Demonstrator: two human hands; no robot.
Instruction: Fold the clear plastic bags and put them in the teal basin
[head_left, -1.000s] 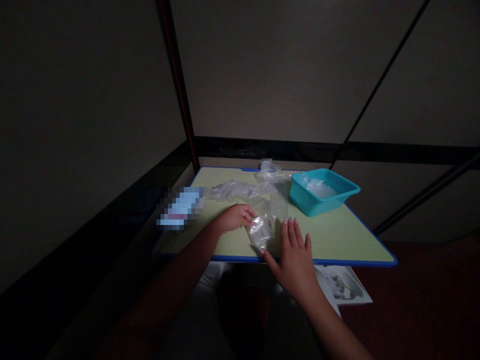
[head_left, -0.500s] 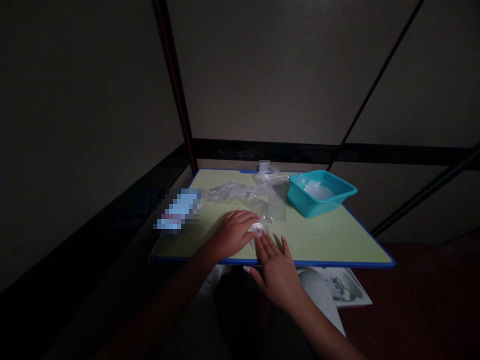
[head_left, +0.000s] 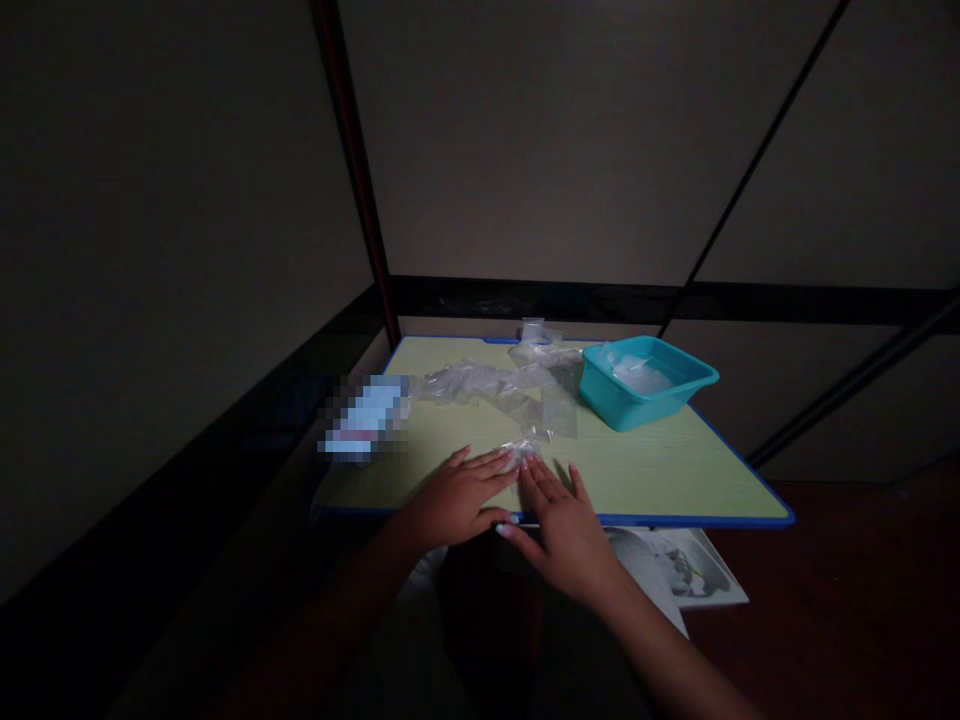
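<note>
Near the table's front edge, a small clear plastic bag (head_left: pixel 519 452) lies partly under my fingertips. My left hand (head_left: pixel 463 495) rests flat on its left side, fingers stretched out to the right. Against its near right part press the straight fingers of my right hand (head_left: pixel 561 520), with the thumb apart and pointing left. Both hands look open, and neither grips anything. What the bag holds, if anything, is hidden by the fingers. Just beyond it, more clear plastic bags (head_left: pixel 480 382) spread in a loose, crumpled strip across the table.
A turquoise basin (head_left: pixel 637 405) with clear plastic inside stands at the right rear of the pale table (head_left: pixel 675 480), which has a blue rim. On the left lies a pixelated, light-blue object (head_left: pixel 367 415). Walls close in behind and left. Below the table shows a white tray (head_left: pixel 709 570).
My left hand has come down and nearer, its fingers going from curled over the plastic bag to laid out flat. My right hand stays nearly in place. The view has shifted slightly.
</note>
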